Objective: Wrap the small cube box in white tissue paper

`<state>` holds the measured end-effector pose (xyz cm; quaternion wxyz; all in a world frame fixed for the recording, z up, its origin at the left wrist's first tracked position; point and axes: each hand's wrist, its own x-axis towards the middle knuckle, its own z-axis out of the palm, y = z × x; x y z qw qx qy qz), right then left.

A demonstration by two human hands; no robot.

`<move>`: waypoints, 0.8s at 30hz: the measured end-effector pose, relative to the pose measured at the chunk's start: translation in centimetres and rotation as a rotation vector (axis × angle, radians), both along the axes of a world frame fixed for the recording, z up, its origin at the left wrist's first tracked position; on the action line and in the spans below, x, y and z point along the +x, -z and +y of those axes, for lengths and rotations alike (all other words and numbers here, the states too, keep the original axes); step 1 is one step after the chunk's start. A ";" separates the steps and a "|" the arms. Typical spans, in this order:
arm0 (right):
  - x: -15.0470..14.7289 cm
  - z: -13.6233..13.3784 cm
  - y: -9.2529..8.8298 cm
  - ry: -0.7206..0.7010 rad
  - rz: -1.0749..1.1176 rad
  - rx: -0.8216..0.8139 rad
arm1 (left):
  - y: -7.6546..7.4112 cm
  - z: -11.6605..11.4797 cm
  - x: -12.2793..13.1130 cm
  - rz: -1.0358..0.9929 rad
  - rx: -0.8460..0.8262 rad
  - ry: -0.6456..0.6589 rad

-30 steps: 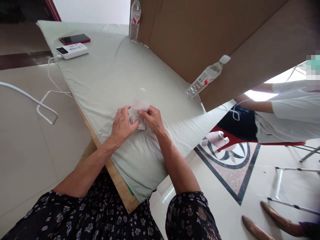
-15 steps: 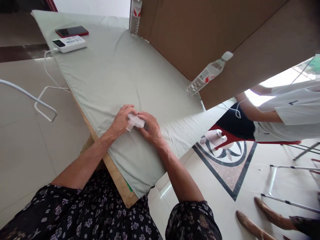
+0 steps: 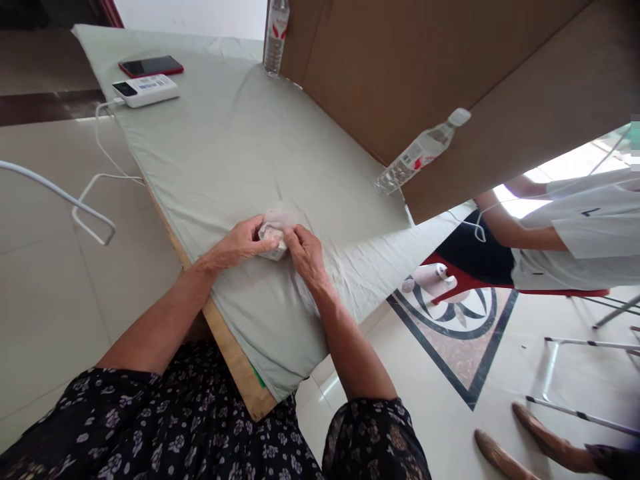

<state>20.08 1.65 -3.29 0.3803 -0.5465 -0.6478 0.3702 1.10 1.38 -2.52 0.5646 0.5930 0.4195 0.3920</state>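
Note:
Between my two hands, over the cloth-covered table, is a small whitish packet (image 3: 271,252) with faint print on its near side. My left hand (image 3: 243,241) is closed round its left side, the thumb lying across the front. At the right edge my right hand (image 3: 306,252) pinches the packet with thumb and fingers. A thin see-through film (image 3: 281,212) puffs up behind the packet, and more pale film shows beneath my right wrist. What lies inside the packet cannot be made out.
A large cardboard panel (image 3: 400,73) stands along the far side, with one water bottle (image 3: 417,155) leaning near it and another bottle (image 3: 275,40) upright. A power bank (image 3: 150,91) and a phone (image 3: 153,65) lie at the far left. A person in a white shirt (image 3: 590,227) sits right.
The whitish packet has turned so its printed side shows, and film now spreads behind it and under my right wrist. My right hand has shifted slightly right, and its fingers now pinch the edge.

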 end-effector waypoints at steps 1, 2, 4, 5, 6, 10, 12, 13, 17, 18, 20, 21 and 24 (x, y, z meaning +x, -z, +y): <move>0.4 -0.2 0.0 0.041 -0.040 0.059 | 0.2 0.1 0.1 -0.011 -0.005 0.001; 0.8 -0.4 0.0 0.080 -0.064 0.114 | 0.3 0.2 0.1 -0.021 -0.007 -0.001; 1.6 -0.8 -0.1 0.119 -0.087 0.217 | 0.5 0.3 0.1 -0.037 -0.007 0.006; 1.9 -1.0 -0.1 0.108 -0.103 0.263 | 0.6 0.3 0.1 -0.042 -0.006 0.014; 2.1 -1.2 0.0 0.079 -0.125 0.302 | 0.6 0.2 0.0 -0.043 -0.006 0.022; 1.9 -1.0 0.9 -0.091 -0.194 0.336 | 0.6 0.0 -0.3 -0.030 -0.013 0.055; 1.4 -0.3 1.4 -0.153 -0.212 0.325 | 0.7 0.0 -0.4 -0.029 -0.007 0.069; 1.2 0.0 1.6 -0.176 -0.217 0.321 | 0.8 0.0 -0.5 -0.028 0.000 0.077; 0.6 1.0 2.0 -0.247 -0.203 0.285 | 1.2 0.3 -0.7 0.008 0.003 0.082; 0.6 1.1 2.0 -0.249 -0.187 0.278 | 1.3 0.4 -0.7 0.014 -0.009 0.071; 0.7 0.9 2.0 -0.221 -0.119 0.265 | 1.2 0.4 -0.7 0.009 -0.037 0.054; 0.9 0.7 2.0 -0.196 -0.065 0.255 | 1.1 0.4 -0.7 0.000 -0.046 0.049; 1.7 0.2 2.1 -0.167 0.111 0.178 | 0.6 0.3 -0.5 -0.013 -0.038 0.046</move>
